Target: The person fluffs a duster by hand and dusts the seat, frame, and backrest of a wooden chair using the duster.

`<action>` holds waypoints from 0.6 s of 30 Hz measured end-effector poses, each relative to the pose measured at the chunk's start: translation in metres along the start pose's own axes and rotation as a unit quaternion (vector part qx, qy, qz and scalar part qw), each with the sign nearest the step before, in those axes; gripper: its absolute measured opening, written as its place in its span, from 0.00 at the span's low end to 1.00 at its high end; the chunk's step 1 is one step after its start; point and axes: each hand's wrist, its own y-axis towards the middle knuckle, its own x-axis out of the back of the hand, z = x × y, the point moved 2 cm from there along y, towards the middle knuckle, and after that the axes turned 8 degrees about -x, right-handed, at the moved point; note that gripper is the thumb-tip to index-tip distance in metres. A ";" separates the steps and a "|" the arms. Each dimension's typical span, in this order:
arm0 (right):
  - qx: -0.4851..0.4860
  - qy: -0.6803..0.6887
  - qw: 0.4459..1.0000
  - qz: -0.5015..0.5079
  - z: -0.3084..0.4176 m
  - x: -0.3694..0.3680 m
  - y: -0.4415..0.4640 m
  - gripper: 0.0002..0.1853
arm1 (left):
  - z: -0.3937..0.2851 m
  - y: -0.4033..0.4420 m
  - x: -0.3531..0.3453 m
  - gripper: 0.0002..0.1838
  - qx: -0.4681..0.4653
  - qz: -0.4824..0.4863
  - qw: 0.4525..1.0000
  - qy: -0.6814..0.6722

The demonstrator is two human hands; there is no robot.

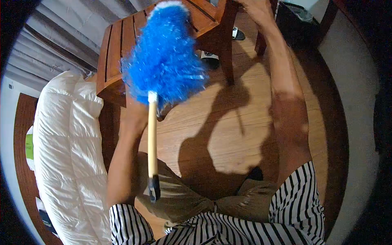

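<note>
At eleven o'clock the duster (pixel 165 57) partly covers the left hand (pixel 138 112); the right hand (pixel 256 10) is at one, neither grip discernible.

- I get moderate, warm light on the floor (pixel 224 147), its source out of frame.
- Broad dark shadows (pixel 195 159) cross it; the wall (pixel 353 102) at picture right looks dim to me.
- Glints speckle the blue duster (pixel 165 61), its fringe soft.
- My view bends outward, with black, grainy corners.
</note>
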 end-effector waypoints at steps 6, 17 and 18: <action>-0.019 0.040 0.998 0.039 -0.007 -0.002 0.007 0.37 | -0.039 0.117 -0.055 0.18 -0.126 0.067 0.983 0.115; -0.123 -0.057 0.991 0.008 -0.021 -0.002 0.014 0.65 | -0.033 0.264 -0.169 0.21 -0.230 0.108 0.932 0.259; -0.115 -0.088 0.989 -0.002 -0.020 -0.002 0.015 0.66 | -0.052 0.258 -0.157 0.21 -0.233 0.125 0.929 0.260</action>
